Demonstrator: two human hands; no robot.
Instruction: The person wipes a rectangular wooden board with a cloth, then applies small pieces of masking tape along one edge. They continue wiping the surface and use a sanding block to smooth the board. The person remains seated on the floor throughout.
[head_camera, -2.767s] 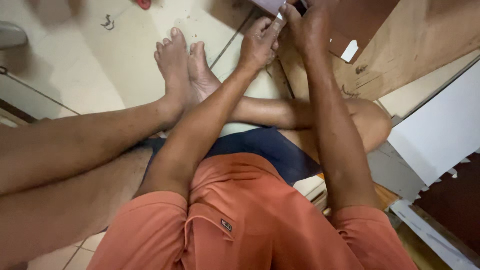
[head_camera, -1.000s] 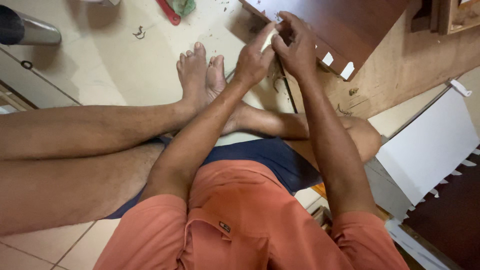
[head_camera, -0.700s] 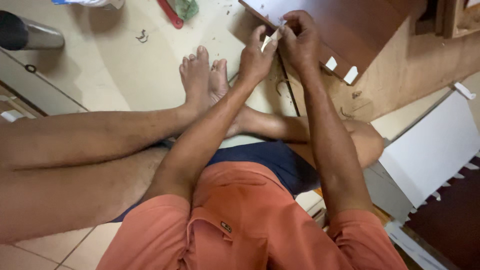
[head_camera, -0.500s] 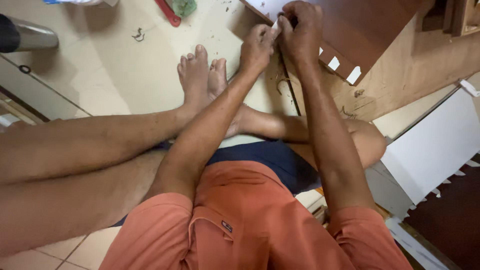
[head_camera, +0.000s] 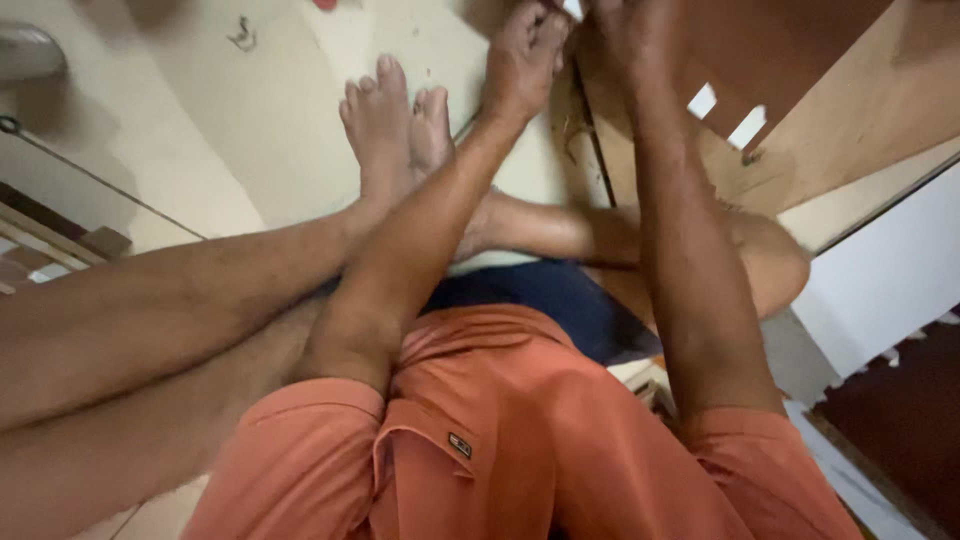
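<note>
I sit on the floor with my legs stretched out, both arms reaching forward to the corner of a dark brown wooden panel (head_camera: 790, 50). My left hand (head_camera: 522, 55) has its fingers bunched and pinched on a small white piece (head_camera: 572, 8) at the panel's edge, right at the top of the view. My right hand (head_camera: 628, 28) rests on the same corner; its fingers are cut off by the frame. Two small white fittings (head_camera: 703, 100) sit on the panel's near edge.
A light plywood board (head_camera: 880, 110) lies under the brown panel. A white board (head_camera: 890, 270) and a dark mat (head_camera: 905, 420) are at the right. My bare feet (head_camera: 395, 120) rest on pale floor tiles (head_camera: 230, 130). Wooden slats (head_camera: 45, 235) and a metal cylinder (head_camera: 25, 50) are at the left.
The view has dipped, so my hands and the panel corner have slid to the top edge. Both hands stay together at that corner on the small white piece.
</note>
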